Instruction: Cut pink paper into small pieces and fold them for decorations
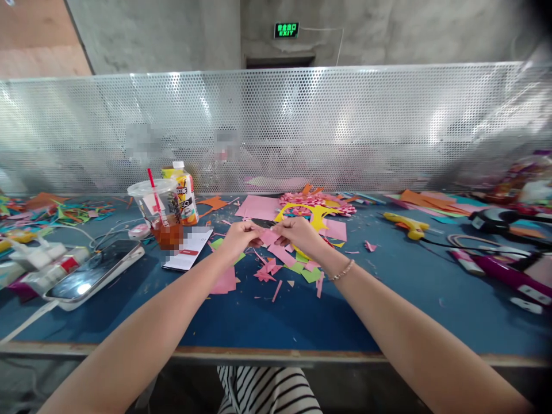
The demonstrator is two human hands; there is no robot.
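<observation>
The left hand (240, 236) and right hand (301, 233), nearly closed, both pinch a small pink paper (268, 236) above the tabletop (422, 299), where uneven pulling could tear it, or a loosened grip could drop it among similar pink scraps (282, 255).

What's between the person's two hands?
In the head view, a small pink paper piece, held by the left hand and the right hand; a dark item shows just beyond.
</observation>
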